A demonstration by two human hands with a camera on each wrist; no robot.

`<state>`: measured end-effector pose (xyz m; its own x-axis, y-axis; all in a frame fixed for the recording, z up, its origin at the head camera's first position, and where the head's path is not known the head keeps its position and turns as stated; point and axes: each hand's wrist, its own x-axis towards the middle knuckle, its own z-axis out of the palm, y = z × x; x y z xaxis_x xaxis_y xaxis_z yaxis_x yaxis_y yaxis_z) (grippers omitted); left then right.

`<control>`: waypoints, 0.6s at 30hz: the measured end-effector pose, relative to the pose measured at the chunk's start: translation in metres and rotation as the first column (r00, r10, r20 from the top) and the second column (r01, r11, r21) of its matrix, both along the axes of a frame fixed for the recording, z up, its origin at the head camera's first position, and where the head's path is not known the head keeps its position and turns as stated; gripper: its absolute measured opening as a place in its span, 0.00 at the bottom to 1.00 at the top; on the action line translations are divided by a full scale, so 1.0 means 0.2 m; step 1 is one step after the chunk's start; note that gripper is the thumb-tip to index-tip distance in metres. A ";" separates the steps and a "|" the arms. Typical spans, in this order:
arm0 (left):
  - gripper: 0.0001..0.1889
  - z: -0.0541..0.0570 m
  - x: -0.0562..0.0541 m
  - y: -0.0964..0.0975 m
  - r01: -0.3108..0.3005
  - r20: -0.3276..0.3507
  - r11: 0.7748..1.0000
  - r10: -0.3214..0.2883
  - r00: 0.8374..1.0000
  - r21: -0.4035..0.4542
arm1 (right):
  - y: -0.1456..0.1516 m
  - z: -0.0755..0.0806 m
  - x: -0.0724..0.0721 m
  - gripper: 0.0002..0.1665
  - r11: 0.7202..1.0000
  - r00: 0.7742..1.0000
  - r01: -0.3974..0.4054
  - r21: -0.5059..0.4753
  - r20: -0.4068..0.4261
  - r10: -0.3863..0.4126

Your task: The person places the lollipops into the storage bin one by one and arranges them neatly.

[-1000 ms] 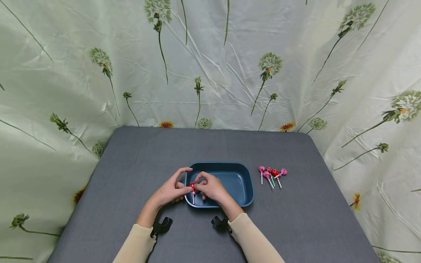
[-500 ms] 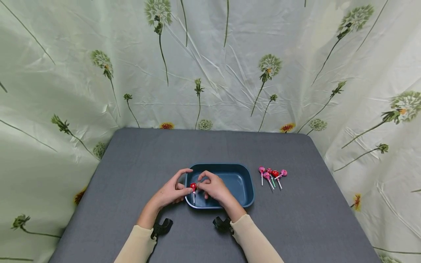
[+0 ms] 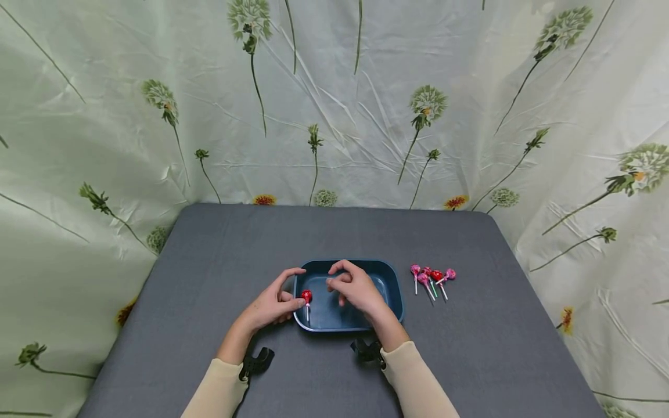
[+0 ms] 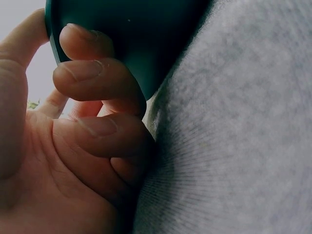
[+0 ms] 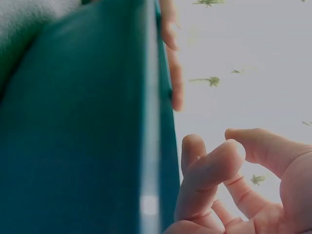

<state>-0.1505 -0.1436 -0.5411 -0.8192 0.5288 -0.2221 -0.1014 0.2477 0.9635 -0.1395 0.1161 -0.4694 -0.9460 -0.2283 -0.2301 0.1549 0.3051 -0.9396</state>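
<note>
A deep blue rectangular tray sits at the middle of the table. My left hand holds its left end, thumb over the rim and the other fingers at the outside; in the left wrist view, curled fingers lie against the tray wall. Inside, at the left end, a red-wrapped lollipop lies with its white stick toward me. The thumb tip is right beside its head; whether they touch, I cannot tell. Over the tray's middle hovers my right hand, fingers loosely bent and holding nothing.
Several pink and red lollipops lie in a loose cluster on the grey table, right of the tray. A pale curtain with dandelion prints hangs behind the table. Black straps sit on both wrists.
My right hand has drawn away from the red lollipop, moving right and slightly back over the tray. The lollipop stays in the left end. My left hand keeps its place.
</note>
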 end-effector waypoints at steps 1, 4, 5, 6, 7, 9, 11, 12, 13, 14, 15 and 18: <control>0.38 0.00 0.00 0.00 -0.001 -0.002 1.000 0.001 1.000 0.000 | 0.02 0.01 0.00 0.17 1.000 1.000 0.007 -0.005 -0.003 -0.007; 0.38 0.00 0.00 0.00 -0.004 -0.004 1.000 0.004 1.000 -0.008 | 0.07 0.03 0.00 0.18 0.999 1.000 0.028 -0.019 -0.009 -0.028; 0.38 0.00 0.00 0.00 -0.005 -0.004 1.000 0.005 1.000 -0.011 | 0.08 0.03 0.00 0.18 0.999 0.999 0.032 -0.020 -0.012 -0.032; 0.38 0.00 0.00 0.00 -0.005 -0.006 1.000 0.005 1.000 -0.012 | 0.10 0.04 0.00 0.19 0.999 0.999 0.037 -0.023 -0.015 -0.037; 0.38 0.00 0.00 0.00 -0.005 -0.009 1.000 0.005 1.000 -0.015 | 0.11 0.04 0.00 0.19 0.999 0.999 0.043 -0.025 -0.018 -0.043; 0.38 0.00 0.00 0.00 -0.006 -0.014 1.000 0.006 1.000 -0.016 | 0.14 0.05 0.00 0.20 0.998 0.998 0.052 -0.039 -0.019 -0.053; 0.38 0.00 0.00 -0.01 -0.005 -0.020 1.000 0.004 1.000 -0.012 | 0.17 0.06 0.00 0.20 0.997 0.998 0.057 -0.052 -0.018 -0.058; 0.38 0.00 0.01 -0.01 -0.004 -0.022 1.000 0.004 1.000 -0.010 | 0.19 0.06 0.00 0.21 0.996 0.998 0.062 -0.056 -0.019 -0.064; 0.38 0.00 0.01 -0.01 -0.003 -0.022 1.000 0.003 1.000 -0.010 | 0.20 0.06 0.00 0.21 0.996 0.997 0.068 -0.059 -0.017 -0.069; 0.38 0.00 0.01 -0.01 -0.002 -0.022 1.000 0.002 1.000 -0.009 | 0.22 0.06 0.00 0.21 0.996 0.997 0.075 -0.058 -0.016 -0.076; 0.38 0.00 0.01 -0.01 -0.001 -0.022 1.000 0.001 1.000 -0.010 | 0.23 0.07 0.00 0.22 0.995 0.996 0.082 -0.060 -0.017 -0.083; 0.38 0.00 0.01 0.00 0.000 -0.020 1.000 0.000 1.000 -0.014 | 0.28 0.07 0.01 0.22 0.994 0.994 0.103 -0.047 -0.021 -0.104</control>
